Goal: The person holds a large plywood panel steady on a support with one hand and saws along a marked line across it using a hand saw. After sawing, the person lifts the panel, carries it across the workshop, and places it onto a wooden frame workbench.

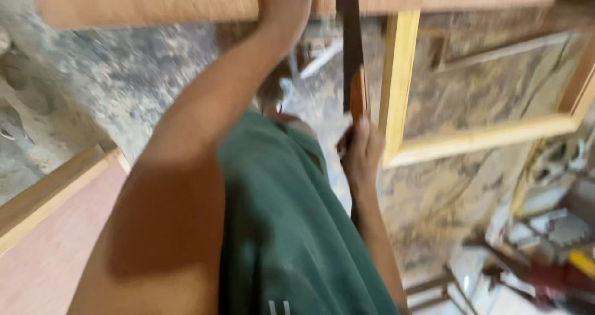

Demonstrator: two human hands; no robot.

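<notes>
— Nearest the camera?
— A green shirt point(291, 228). Past it, the right hand point(361, 154) is closed around a saw handle point(357, 95) — its dark blade point(351, 36) runs up to the plywood board point(155, 2).
— The left hand point(285, 5)?
— Flat on that board, fingers spread. A yellow wooden frame point(396, 85) lies beyond.

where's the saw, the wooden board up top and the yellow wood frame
saw point(353, 54), head view, on the dark blade above the right hand point(362, 150)
wooden board point(142, 2), head view, on its bare face left of the left hand point(286, 5)
yellow wood frame point(400, 73), head view, on its upright left rail
</notes>
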